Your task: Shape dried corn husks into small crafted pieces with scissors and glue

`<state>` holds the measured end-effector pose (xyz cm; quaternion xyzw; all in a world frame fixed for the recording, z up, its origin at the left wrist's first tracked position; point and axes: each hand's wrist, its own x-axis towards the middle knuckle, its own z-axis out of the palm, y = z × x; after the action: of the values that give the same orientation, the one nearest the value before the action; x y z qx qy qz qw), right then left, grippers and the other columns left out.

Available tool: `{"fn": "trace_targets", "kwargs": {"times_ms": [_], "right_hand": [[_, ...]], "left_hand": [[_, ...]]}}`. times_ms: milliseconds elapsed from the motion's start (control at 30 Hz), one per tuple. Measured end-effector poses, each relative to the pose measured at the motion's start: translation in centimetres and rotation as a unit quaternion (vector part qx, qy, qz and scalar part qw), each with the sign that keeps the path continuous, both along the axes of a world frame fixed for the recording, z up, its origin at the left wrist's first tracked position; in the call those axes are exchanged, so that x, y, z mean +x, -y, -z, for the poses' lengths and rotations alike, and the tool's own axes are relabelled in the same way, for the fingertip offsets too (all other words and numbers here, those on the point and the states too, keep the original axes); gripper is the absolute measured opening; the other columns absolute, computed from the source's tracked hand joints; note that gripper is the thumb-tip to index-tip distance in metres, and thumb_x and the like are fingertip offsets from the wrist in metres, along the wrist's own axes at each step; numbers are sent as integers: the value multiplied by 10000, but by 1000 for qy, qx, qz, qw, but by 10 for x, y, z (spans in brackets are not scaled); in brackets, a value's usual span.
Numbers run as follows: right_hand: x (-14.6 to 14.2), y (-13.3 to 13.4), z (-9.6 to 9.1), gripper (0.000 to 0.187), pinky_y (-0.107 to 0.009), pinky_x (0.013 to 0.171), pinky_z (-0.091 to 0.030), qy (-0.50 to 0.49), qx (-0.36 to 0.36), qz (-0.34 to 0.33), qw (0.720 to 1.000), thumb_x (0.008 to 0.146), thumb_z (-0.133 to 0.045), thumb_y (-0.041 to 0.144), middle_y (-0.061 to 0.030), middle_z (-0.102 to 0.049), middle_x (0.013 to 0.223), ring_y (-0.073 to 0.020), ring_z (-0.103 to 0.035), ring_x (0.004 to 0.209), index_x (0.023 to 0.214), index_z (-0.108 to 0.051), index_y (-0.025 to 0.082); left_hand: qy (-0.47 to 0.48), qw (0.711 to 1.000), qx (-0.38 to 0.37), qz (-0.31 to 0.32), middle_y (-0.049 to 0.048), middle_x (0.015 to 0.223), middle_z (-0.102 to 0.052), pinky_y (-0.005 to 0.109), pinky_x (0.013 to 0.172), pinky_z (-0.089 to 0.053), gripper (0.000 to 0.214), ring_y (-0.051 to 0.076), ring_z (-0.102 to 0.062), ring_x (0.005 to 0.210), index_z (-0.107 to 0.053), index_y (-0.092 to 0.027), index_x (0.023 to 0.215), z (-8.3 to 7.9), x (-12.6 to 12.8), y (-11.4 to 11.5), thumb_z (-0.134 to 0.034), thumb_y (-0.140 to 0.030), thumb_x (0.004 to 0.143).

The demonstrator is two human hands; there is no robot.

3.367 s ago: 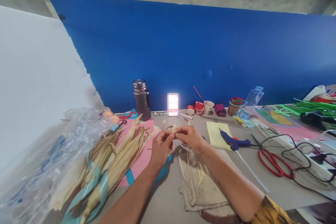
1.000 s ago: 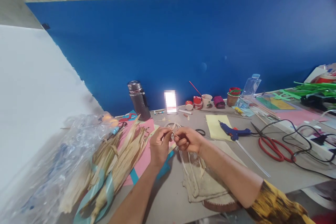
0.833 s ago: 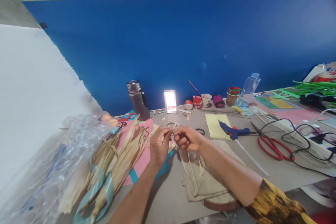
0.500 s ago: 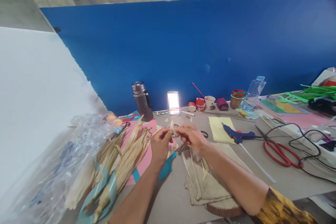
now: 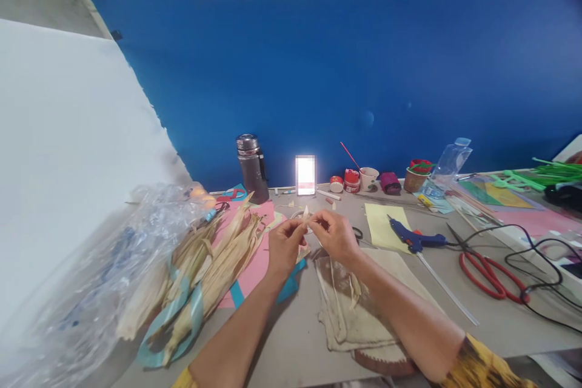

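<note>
My left hand and my right hand meet above the middle of the table. Both pinch a small pale piece of corn husk with a pointed tip standing up between the fingertips. Its lower part is hidden by the fingers. To the left of my hands lie dried corn husks with a light blue ribbon around them, partly over pink paper. A folded beige cloth with a few husk strips on it lies under my right forearm.
On the right are a blue glue gun on yellow paper, red-handled scissors and black cables. A thermos, a bright phone screen and a paper cup stand at the back. Plastic wrap fills the left.
My hands have drawn closer together, the right fingers now meeting the left ones at the husk piece. The whole view has shifted slightly.
</note>
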<state>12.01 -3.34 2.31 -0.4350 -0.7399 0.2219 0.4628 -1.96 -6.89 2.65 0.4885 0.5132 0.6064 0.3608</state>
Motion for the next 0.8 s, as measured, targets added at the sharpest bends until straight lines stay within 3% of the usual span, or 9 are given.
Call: {"fn": "trace_targets", "kwargs": {"times_ms": [200,533,800], "right_hand": [[1,0,2,122,-242,593,-350,32,9,5,999,862,-601,259,8,-706,739,-135,-559,618,794,-691,213],[-1,7,3,114,-242,631,-363,72,153,20,985,914,-601,236,-1,-711,805,-134,-605,670,864,-703,231],[-3,-1,4,105,-247,606,-405,-38,63,-11,997,854,-613,233,-4,-704,739,-128,-559,591,799,-695,196]], "left_hand": [[-15,1000,-8,11,-17,541,-592,228,520,-409,246,118,-527,492,-686,-165,674,-1,0,1,-725,-403,720],[70,997,-8,29,-37,490,-550,212,518,-381,239,100,-497,478,-663,-161,718,15,0,-3,-718,-391,749],[282,951,-24,122,-21,700,-633,193,499,-363,334,32,-444,461,-629,-153,720,20,-2,-11,-863,-375,633]]}}
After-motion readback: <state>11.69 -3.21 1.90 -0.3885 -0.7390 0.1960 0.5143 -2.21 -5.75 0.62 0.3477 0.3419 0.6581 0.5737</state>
